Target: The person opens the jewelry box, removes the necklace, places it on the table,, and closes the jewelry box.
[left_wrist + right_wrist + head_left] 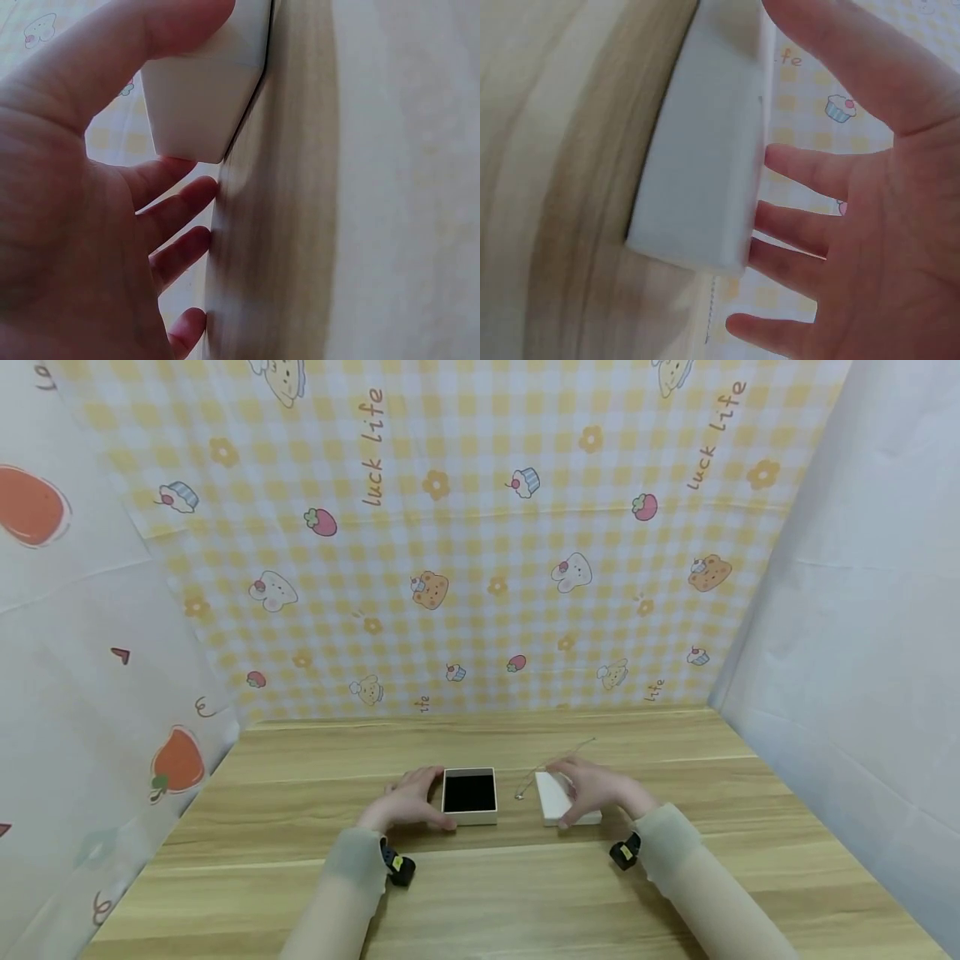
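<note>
A small white box with a black inside stands uncovered on the wooden table in the head view. My left hand holds it at its left end, thumb at the near side and index finger at the far side. In the left wrist view the box's white wall shows between thumb and index finger. To the right lies a flat white box lid. My right hand grips this lid from above, thumb on the near edge and fingers at the far edge. Between them lies a thin necklace, its chain partly behind my right hand.
The wooden table reaches back to a yellow checked cloth. White cloths hang at the left and right. Each wrist wears a small black camera.
</note>
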Demonstrator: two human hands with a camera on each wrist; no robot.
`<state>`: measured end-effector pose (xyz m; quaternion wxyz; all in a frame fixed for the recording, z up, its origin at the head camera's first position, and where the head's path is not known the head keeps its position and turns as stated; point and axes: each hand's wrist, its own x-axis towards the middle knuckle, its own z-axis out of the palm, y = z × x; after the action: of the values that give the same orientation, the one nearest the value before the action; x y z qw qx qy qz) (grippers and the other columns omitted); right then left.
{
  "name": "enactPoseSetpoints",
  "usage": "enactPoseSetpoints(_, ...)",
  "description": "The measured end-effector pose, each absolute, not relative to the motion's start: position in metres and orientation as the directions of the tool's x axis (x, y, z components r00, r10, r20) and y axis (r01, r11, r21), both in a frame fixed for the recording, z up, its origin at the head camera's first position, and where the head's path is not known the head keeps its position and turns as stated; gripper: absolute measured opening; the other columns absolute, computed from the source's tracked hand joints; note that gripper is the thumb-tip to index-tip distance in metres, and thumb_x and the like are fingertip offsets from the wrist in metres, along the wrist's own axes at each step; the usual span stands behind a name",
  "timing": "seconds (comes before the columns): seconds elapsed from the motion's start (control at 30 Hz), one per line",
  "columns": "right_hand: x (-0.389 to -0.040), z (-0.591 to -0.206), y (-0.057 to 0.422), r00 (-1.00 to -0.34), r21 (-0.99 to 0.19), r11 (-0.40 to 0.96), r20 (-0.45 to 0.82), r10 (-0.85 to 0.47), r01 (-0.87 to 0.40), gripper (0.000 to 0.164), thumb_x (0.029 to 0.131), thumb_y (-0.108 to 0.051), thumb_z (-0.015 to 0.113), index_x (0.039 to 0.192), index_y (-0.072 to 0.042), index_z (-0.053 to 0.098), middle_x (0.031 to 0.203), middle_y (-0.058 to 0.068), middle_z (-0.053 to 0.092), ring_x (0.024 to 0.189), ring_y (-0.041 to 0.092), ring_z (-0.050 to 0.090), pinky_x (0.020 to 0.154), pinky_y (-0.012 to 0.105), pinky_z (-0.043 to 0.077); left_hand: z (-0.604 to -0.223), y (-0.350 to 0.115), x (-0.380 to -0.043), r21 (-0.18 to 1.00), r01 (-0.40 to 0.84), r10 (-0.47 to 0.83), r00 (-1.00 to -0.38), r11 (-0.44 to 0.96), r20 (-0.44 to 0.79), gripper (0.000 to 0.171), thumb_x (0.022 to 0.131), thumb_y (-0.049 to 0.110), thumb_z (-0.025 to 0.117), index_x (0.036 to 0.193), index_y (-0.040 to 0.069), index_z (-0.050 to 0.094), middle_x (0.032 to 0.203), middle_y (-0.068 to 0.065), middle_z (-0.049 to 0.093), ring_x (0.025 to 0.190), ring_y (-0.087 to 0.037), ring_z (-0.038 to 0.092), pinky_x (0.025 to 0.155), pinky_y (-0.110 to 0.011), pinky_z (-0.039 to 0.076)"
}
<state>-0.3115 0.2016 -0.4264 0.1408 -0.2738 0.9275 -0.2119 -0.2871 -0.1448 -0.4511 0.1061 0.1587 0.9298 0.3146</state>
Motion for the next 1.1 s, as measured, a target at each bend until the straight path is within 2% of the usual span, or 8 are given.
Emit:
enactPoseSetpoints(0.3,-0.3116,-0.4331,0.2024,-0.806,-0.461,0.765,-0.161,-0.57,-0.449,0.101,0.06,-0.021,0.091,0.145,-0.004,0.04,0.123,0.007,0.049,0.093,0.018,0.047,0.077,0.039,0.044,-0.4515,-0.145,-0.2876,0.614,0.236,0.365,-0.926,0.753,-0.092,0.102,0.065,0.045,0.085,0.146,0.006,0.038,0.15,-0.015,0.037,0.137,-0.038,0.028,0.104,-0.066,0.017)
enactPoseSetpoints(0.53,-0.3113,-0.4339,0.2012,-0.805,-0.444,0.77,-0.158,-0.571,-0.459,0.099,0.06,-0.02,0.091,0.145,-0.004,0.04,0.129,0.007,0.048,0.096,0.018,0.047,0.08,0.041,0.044,-0.4505,-0.1446,-0.2868,0.619,0.23,0.364,-0.926,0.751,-0.098,0.102,0.066,0.044,0.086,0.146,0.006,0.037,0.15,-0.016,0.036,0.137,-0.039,0.028,0.104,-0.067,0.016)
enactPoseSetpoints(0.8,-0.3119,-0.4296,0.2001,-0.779,-0.445,0.738,-0.13,-0.613,-0.507,0.095,0.058,-0.017,0.09,0.141,-0.003,0.044,0.125,0.007,0.051,0.098,0.02,0.048,0.08,0.042,0.043,-0.4481,-0.1453,-0.2875,0.628,0.222,0.366,-0.924,0.746,-0.108,0.102,0.067,0.043,0.085,0.147,0.005,0.036,0.151,-0.016,0.034,0.139,-0.039,0.025,0.104,-0.068,0.013)
enactPoseSetpoints(1.1,-0.3135,-0.4298,0.2013,-0.791,-0.452,0.747,-0.134,-0.597,-0.488,0.094,0.058,-0.015,0.091,0.14,-0.005,0.046,0.125,0.007,0.052,0.099,0.019,0.048,0.083,0.042,0.043,-0.4493,-0.1454,-0.2881,0.625,0.224,0.373,-0.921,0.748,-0.116,0.103,0.067,0.044,0.085,0.148,0.006,0.035,0.152,-0.016,0.033,0.139,-0.04,0.023,0.103,-0.069,0.013)
